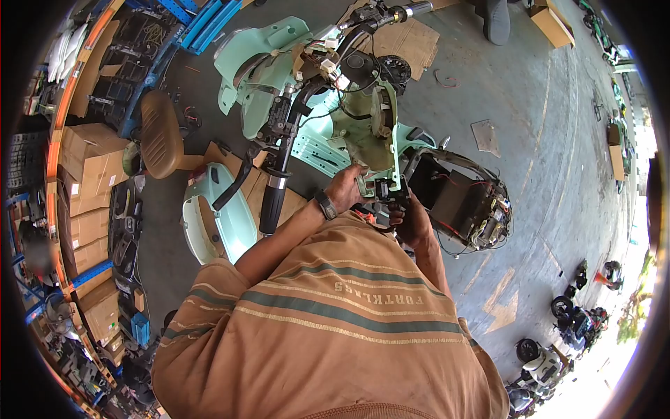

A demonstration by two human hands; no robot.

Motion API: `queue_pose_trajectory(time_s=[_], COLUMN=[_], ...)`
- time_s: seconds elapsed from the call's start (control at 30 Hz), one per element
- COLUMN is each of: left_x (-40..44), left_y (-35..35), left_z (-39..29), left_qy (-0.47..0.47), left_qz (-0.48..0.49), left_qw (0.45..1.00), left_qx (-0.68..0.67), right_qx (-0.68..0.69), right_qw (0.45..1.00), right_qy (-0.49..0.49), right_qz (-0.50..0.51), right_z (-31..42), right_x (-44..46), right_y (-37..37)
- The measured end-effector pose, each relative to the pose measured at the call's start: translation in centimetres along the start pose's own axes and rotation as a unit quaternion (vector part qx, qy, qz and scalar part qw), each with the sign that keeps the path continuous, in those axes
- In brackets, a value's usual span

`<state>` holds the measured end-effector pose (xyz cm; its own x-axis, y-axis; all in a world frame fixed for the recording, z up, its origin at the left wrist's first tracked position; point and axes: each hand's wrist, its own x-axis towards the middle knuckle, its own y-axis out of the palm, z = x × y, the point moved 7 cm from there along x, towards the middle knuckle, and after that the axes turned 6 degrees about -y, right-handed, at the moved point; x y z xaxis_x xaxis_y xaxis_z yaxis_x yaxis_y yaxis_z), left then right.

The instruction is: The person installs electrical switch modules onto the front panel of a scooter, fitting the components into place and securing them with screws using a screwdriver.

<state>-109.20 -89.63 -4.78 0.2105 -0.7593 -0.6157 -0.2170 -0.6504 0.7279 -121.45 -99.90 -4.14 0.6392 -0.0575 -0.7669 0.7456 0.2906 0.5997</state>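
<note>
Mint-green scooter bodywork (314, 143) stands in front of me, with black handlebars (286, 126) above it. My left hand (344, 187), a watch on its wrist, is closed on the lower left edge of the green inner panel (370, 146). At the panel's lower end sits a small black part (388, 190). Its right side is gripped by my right hand (415, 222), whose fingers are partly hidden beneath it. Red and orange wires (368, 215) hang just below the black part, close to my shirt.
Right of the panel is an open black compartment (453, 199) with exposed wiring. A loose green panel (220, 213) and a brown seat (160, 133) lie left. Shelving with cardboard boxes (91, 160) lines the far left. A person's shoe (497, 21) shows at the top.
</note>
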Motion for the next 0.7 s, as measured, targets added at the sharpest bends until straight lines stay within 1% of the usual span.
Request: queue_pose_trajectory(time_s=[0.1,0.13,0.17,0.23,0.27,0.33,0.37,0.4,0.43,0.47,0.5,0.53,0.57,0.6,0.63,0.67,0.7], left_x=[1.0,0.2,0.3,0.6,1.3,1.9,2.0,1.8,1.0,-0.3,-0.2,-1.0,-1.9,-1.4,-1.8,-1.7,-1.4], left_y=[-0.8,-0.1,-0.2,-1.2,-2.2,-3.5,-3.9,-4.3,-4.0,-2.7,-3.5,-2.3,-1.1,-1.7,-0.7,-0.7,-1.3], left_z=[1.0,0.5,0.6,0.6,1.2,0.8,0.8,0.3,-0.2,-0.7,-0.2,-1.0,-0.5,-0.2,-0.5,-1.2,-1.1], left_qy=[0.011,0.017,0.016,0.032,0.031,0.114,0.111,0.153,0.191,0.214,0.207,0.330,0.433,0.415,0.411,0.342,0.265], left_qz=[0.009,-0.019,-0.018,-0.037,-0.038,-0.059,-0.061,-0.082,-0.101,-0.119,-0.121,-0.107,-0.087,-0.091,-0.091,-0.102,-0.112], left_qw=[1.000,0.999,0.999,0.998,0.998,0.985,0.986,0.962,0.926,0.878,0.881,0.760,0.604,0.643,0.647,0.756,0.846], left_qx=[0.012,0.026,0.026,0.051,0.051,0.112,0.112,0.213,0.311,0.412,0.409,0.550,0.664,0.637,0.636,0.549,0.449], right_qx=[-0.033,-0.030,-0.030,-0.075,-0.093,-0.093,-0.094,-0.091,-0.087,-0.084,-0.083,-0.078,-0.073,-0.037,-0.036,-0.002,0.032], right_qw=[0.999,0.999,0.999,0.997,0.995,0.995,0.995,0.995,0.995,0.996,0.996,0.995,0.994,0.999,0.999,1.000,0.997], right_qy=[0.016,0.027,0.027,-0.008,-0.009,-0.009,-0.011,-0.007,-0.005,-0.002,0.003,-0.018,-0.037,-0.027,-0.024,-0.004,0.015], right_qz=[0.016,0.019,0.018,-0.034,-0.039,-0.036,-0.033,-0.037,-0.037,-0.039,-0.045,-0.059,-0.076,-0.019,-0.024,0.025,0.073], right_z=[-0.3,-0.7,-0.9,-1.1,-1.2,-1.6,-1.9,-2.2,-2.4,-2.7,-3.3,-3.4,-3.6,-4.1,-4.0,-3.8,-3.9], right_x=[-0.5,-0.4,-0.4,-0.4,-0.2,0.3,0.6,0.8,0.9,0.8,0.7,0.4,0.3,0.4,-0.2,-1.3,-2.0], right_y=[1.1,1.3,1.4,1.2,0.9,0.3,0.0,-0.5,-0.7,-0.9,-1.2,-0.9,-1.1,-1.0,-0.4,1.9,3.4])
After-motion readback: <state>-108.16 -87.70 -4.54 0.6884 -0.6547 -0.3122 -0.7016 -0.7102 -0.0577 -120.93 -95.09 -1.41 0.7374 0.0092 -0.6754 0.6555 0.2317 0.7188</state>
